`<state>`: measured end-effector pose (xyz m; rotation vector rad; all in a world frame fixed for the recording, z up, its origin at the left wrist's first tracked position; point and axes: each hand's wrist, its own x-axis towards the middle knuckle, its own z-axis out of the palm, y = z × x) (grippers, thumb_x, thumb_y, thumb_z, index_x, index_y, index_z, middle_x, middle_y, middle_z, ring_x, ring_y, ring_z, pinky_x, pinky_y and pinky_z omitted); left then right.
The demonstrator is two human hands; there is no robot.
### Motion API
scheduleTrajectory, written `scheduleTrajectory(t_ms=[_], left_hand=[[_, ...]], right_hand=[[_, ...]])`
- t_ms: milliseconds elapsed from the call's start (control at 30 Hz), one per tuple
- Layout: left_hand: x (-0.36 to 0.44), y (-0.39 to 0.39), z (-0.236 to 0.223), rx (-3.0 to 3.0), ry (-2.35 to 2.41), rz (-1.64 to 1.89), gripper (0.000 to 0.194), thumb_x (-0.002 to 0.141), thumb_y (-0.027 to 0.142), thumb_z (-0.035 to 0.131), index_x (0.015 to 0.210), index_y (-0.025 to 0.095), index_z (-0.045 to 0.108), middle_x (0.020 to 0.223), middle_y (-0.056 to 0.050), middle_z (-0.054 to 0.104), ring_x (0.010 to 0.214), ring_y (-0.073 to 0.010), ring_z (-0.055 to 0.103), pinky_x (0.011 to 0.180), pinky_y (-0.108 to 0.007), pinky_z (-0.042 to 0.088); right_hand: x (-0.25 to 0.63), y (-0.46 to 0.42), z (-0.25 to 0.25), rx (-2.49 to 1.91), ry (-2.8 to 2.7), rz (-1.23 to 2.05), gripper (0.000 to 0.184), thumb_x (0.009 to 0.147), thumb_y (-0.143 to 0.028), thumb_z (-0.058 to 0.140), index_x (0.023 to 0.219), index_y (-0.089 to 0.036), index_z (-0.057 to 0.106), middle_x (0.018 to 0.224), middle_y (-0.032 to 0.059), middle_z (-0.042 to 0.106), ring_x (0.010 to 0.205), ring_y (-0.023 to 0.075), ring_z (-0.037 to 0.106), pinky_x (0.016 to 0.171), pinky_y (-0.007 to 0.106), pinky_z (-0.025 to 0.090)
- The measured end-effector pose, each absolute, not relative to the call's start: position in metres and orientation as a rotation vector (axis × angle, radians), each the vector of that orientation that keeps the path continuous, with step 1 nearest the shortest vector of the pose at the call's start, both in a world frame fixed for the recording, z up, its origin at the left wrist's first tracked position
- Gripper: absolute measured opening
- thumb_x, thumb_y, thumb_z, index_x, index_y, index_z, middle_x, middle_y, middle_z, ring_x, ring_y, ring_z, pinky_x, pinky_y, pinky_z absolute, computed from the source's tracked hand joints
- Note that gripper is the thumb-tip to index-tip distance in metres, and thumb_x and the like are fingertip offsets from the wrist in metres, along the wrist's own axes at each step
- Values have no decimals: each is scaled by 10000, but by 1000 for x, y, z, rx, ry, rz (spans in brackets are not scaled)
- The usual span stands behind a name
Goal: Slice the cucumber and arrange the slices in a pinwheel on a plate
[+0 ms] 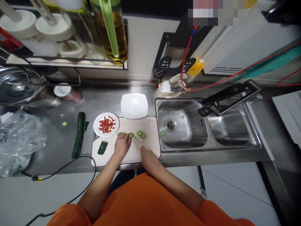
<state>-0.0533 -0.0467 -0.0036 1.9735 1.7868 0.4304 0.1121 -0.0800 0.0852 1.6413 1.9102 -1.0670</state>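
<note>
My left hand [122, 145] is closed over a piece of cucumber [119, 134] on the white cutting board [128, 157]; the fingers hide most of it. My right hand [148, 157] grips a knife [136, 142], its blade slanting up to the left against the cut end. A fresh slice [131, 135] shows at the blade. Two loose cucumber slices [141, 134] lie right of the blade. Toward the board's left side rests a short cucumber chunk [102, 147]. A round plate of red berries [107, 124] overlaps the board's upper left corner.
A white square plate [134, 105] stands behind the board. To the left lie a long cucumber [78, 135], a plastic bag [21, 141] and a black cable [70, 161]. The double sink [183, 146] adjoins on the right, under a black faucet [225, 97]. A seasoning rack [70, 61] hangs above.
</note>
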Motion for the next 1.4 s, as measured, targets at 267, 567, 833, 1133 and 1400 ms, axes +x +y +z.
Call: scheduleTrajectory(t_ms=[267,567,833,1133,1400], left_hand=[[-53,-45,-2,1953,1800,413,256,821,220,492,1031,188,634,884,-75,616,883,-210,524,820,-331,430],[-46,-38,6,1846,1857,372,276,757,171,494,991,188,640,897,-82,609,908,-215,541,819,-331,441],[-44,-28,10,1732,1872,387,161,686,173,552,836,178,610,849,-70,604,847,-205,559,776,-316,439],[-57,-30,26,1515,1937,355,151,788,303,504,731,207,606,657,4,622,616,-141,545,609,-248,366],[-94,-40,23,1507,2160,300,187,806,320,484,819,215,639,720,-26,650,643,-169,560,636,-270,377]], right_hand=[[119,-84,86,1619,1902,-1065,415,816,-11,351,1215,-107,411,912,151,658,961,253,621,733,309,451],[146,-100,97,1587,1768,-1068,433,805,-17,368,1219,-128,426,949,162,649,976,268,615,739,327,461],[150,-102,101,1594,1753,-1093,465,811,-27,358,1263,-122,406,975,174,646,998,271,602,757,331,446],[152,-104,97,1592,1787,-1061,477,805,-10,369,1269,-116,404,948,169,652,967,265,618,734,321,453],[153,-103,95,1581,1798,-1053,466,809,-20,376,1262,-125,403,929,158,652,970,257,615,738,311,446]])
